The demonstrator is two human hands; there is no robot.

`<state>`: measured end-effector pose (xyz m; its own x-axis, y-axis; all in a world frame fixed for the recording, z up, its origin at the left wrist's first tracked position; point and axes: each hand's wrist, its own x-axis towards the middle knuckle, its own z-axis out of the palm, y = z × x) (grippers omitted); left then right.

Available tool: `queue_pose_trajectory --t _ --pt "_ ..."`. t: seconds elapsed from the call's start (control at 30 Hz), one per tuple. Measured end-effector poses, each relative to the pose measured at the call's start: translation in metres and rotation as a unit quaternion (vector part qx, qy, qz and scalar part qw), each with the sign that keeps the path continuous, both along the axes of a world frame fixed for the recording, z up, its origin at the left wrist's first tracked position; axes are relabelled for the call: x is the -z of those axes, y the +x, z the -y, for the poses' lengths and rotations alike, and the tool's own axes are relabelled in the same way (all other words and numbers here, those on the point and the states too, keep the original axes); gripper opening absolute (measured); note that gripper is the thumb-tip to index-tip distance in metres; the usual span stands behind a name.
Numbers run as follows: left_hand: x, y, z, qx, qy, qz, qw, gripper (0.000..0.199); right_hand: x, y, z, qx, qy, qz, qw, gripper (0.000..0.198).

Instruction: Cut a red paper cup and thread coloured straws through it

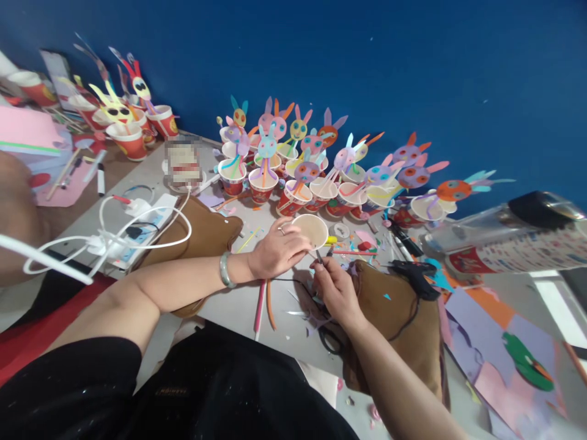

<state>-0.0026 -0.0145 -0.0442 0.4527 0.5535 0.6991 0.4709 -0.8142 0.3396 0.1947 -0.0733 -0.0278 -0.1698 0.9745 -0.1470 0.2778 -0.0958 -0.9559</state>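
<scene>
White inside, the paper cup (313, 231) is sitting between the two hands, mouth opening upward, just in front of the rows of rabbit cups (263, 190); whether its base is touching the table, can't tell. Handling, my read: it's weighing next to nothing, wall is likely flexing and denting under a hard squeeze, rim probably giving more stiffness, surface not looking very slippery. Best grip: lightly around the side just under the rim, no crushing. Left hand (280, 249) is steadying it from the side, fingers lying close together and nearly straight over the wall; thumb placement is hiding, so no call there. Right hand (337, 287) is curling inward, thumb and fingertips pinching a slim dark tool (320, 258) right at the cup's near rim; tool type isn't reading clearly, nor whether its tip is making contact.
</scene>
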Motion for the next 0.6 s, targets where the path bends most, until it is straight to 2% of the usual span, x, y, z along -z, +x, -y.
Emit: queue_pose_trajectory --t 0.07,0.2,0.3,0.37,0.47,0.53,0.6 --pt "-0.002 -0.001 0.000 -0.006 -0.010 0.052 0.999 0.027 -0.001 0.001 0.001 0.003 0.002 -0.029 1.000 0.042" --pt "-0.002 0.000 -0.004 -0.013 -0.073 0.155 0.985 0.088 -0.005 0.004 0.001 -0.022 -0.041 -0.149 0.988 0.043" --pt "-0.001 0.000 -0.011 0.061 -0.186 0.186 0.963 0.112 -0.007 0.006 0.001 -0.054 -0.081 -0.213 0.972 0.040" --pt "-0.001 0.000 -0.014 0.108 -0.248 0.193 0.943 0.109 -0.008 0.007 0.001 -0.075 -0.106 -0.230 0.964 0.040" --pt "-0.003 -0.001 -0.015 0.120 -0.282 0.197 0.931 0.091 -0.010 0.008 0.001 -0.095 -0.109 -0.200 0.969 0.041" --pt "-0.004 -0.002 -0.015 0.106 -0.286 0.197 0.932 0.085 -0.011 0.009 0.000 -0.092 -0.074 -0.137 0.984 0.041" --pt "-0.004 -0.001 -0.015 0.091 -0.282 0.197 0.934 0.083 -0.011 0.011 -0.001 -0.074 0.002 -0.032 0.997 0.038"
